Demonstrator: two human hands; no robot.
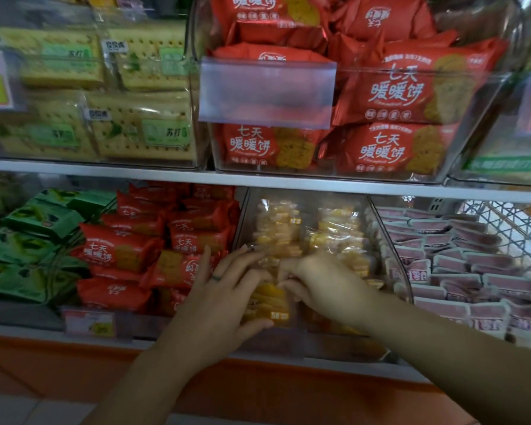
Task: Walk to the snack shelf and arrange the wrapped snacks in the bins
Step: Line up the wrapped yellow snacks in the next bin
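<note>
- Reaching into the clear bin point(245, 210) at the lower centre of the frame, we have both hands on one yellow pack point(272, 302) near its front.
- Our left hand point(224, 289) clasps the pack from the left. The fingers are spread along its side and the thumb is hooked under its lower edge. A ring point(216, 278) sits on one finger.
- Our right hand point(319, 283) pinches the pack's upper edge with curled fingertips.
- Behind the hands, more yellow snacks point(276, 228) in clear wrap stand stacked in the same bin.
- Left of that bin lie red packs point(126, 250), and further left green packs point(34, 237). To the right, pink packs point(460, 259) fill the next bin.
- On the shelf above, at upper centre, the upper red packs point(411, 96) sit in a bin behind a blank label holder point(267, 93). At upper left we see crackers point(141, 133) in clear wrap.
- Blur softens both hands, so we cannot tell the finer finger contact.
</note>
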